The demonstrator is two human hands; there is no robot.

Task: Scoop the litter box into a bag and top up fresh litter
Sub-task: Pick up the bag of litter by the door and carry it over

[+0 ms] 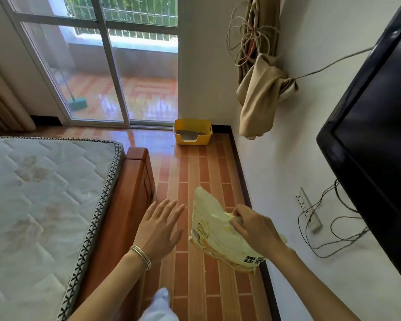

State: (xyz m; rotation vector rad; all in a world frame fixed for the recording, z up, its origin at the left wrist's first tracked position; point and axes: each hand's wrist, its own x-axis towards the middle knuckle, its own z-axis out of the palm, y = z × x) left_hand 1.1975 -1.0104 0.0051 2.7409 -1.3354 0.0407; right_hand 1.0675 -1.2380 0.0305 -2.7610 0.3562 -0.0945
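Observation:
A yellow litter box point(192, 134) with grey litter inside stands on the floor in the far corner, by the glass door and the white wall. My right hand point(252, 224) grips the crumpled top of a pale yellow litter bag point(212, 230) with printed text, holding it above the floor. My left hand point(159, 225) hovers with its fingers spread and straight, just left of the bag and not touching it. Both hands are well short of the litter box.
A bed with a bare mattress point(39, 200) and a wooden frame point(134, 181) fills the left side. A black TV point(377, 135) hangs on the right wall above a power strip point(309, 210) with cables. A tiled floor strip point(195, 172) leads to the box.

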